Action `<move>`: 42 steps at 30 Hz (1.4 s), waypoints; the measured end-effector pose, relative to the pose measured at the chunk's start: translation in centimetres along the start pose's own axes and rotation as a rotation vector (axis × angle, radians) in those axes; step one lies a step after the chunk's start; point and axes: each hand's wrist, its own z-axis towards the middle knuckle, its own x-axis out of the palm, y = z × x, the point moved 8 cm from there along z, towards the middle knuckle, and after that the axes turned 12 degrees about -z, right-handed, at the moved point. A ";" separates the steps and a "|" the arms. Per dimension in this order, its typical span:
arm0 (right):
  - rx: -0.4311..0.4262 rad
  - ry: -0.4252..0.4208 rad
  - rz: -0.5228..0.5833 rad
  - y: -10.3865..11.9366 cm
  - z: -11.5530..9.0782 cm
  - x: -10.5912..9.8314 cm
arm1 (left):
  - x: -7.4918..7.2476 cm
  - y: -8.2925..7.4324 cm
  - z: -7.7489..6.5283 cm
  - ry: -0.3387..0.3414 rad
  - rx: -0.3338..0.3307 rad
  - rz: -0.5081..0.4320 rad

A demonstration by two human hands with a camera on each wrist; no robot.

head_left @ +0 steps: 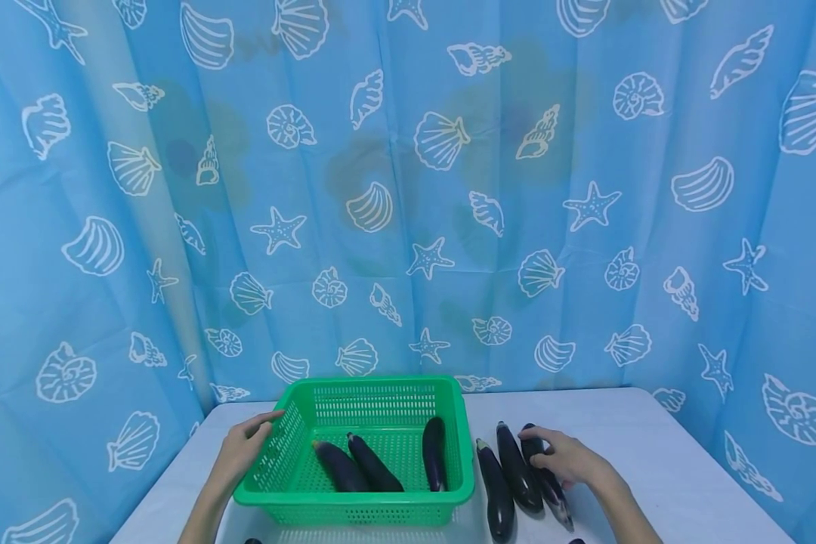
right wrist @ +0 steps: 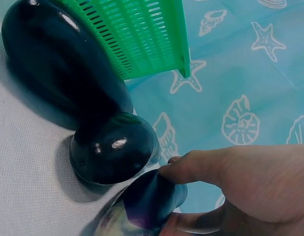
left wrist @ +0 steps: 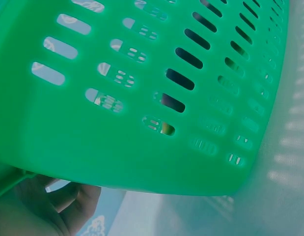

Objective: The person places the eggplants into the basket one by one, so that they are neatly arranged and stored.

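A green plastic basket (head_left: 353,498) with slotted walls has three dark purple eggplants inside: one eggplant (head_left: 341,467) at the left, a second eggplant (head_left: 374,462) beside it, and another eggplant (head_left: 434,453) near the right wall. My left hand (head_left: 245,446) rests at the basket's left rim, its index finger reaching over the edge. To the basket's right, my right hand (head_left: 566,457) grips the outermost eggplant (right wrist: 149,199) between thumb and fingers. Left of it lie a middle eggplant (head_left: 518,468) and an eggplant (head_left: 496,491) nearest the basket.
A white cloth (head_left: 642,453) covers the table. Behind it hangs a blue curtain (head_left: 408,227) with white shells and starfish. Small dark shapes show at the head view's bottom edge, too cut off to identify.
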 end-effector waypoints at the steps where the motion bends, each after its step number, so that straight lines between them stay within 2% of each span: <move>1: 0.000 -0.004 -0.003 0.0 0.0 0.0 | 0.0 0.0 0.0 -0.002 0.001 -0.002; 35: -0.014 -0.078 -0.038 -0.3 -0.1 -0.3 | 0.0 0.1 0.0 -0.005 0.019 -0.001; 42: -0.019 -0.079 -0.008 -0.1 -0.3 -0.5 | 0.0 0.1 -0.1 -0.003 0.027 -0.004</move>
